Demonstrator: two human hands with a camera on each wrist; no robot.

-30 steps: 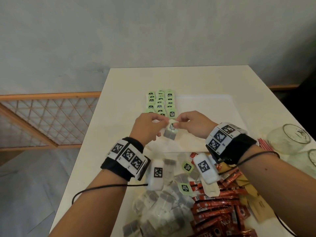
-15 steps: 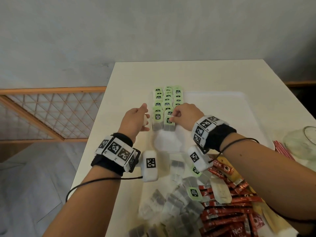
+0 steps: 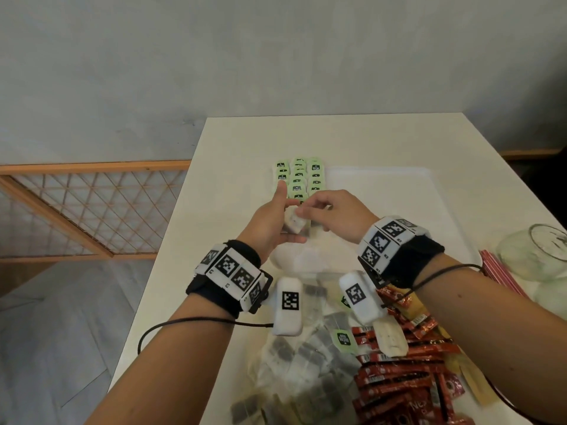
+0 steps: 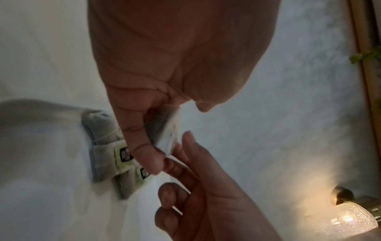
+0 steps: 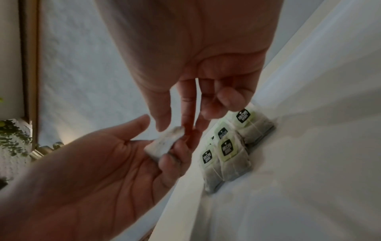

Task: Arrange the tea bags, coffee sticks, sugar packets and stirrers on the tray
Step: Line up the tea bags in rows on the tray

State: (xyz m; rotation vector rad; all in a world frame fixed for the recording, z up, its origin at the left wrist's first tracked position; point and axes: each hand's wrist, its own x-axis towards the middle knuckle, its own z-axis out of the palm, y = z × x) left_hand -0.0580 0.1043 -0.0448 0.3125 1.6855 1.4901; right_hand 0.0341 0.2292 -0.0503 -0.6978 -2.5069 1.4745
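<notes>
One tea bag (image 3: 295,223) (image 5: 164,145) (image 4: 169,130) is held between both hands just above the near end of the rows. My left hand (image 3: 271,222) (image 5: 123,154) cradles it in its curled fingers. My right hand (image 3: 316,210) (image 5: 176,127) pinches its upper edge with thumb and finger. Beyond the hands, tea bags with green tags (image 3: 299,176) (image 5: 226,150) (image 4: 107,146) lie in three neat rows at the left end of the white tray (image 3: 399,204). The hands hide the nearest bags of the rows in the head view.
Close to me lies a loose pile of tea bags (image 3: 306,354), with red coffee sticks (image 3: 395,381) and tan sugar packets (image 3: 472,384) to its right. Red stirrers (image 3: 497,271) and glass jars (image 3: 540,253) sit at the right. A wooden lattice railing (image 3: 92,210) stands past the table's left edge.
My right hand has come off the near end of the rows and met the left hand. It now pinches the tea bag that the left hand holds.
</notes>
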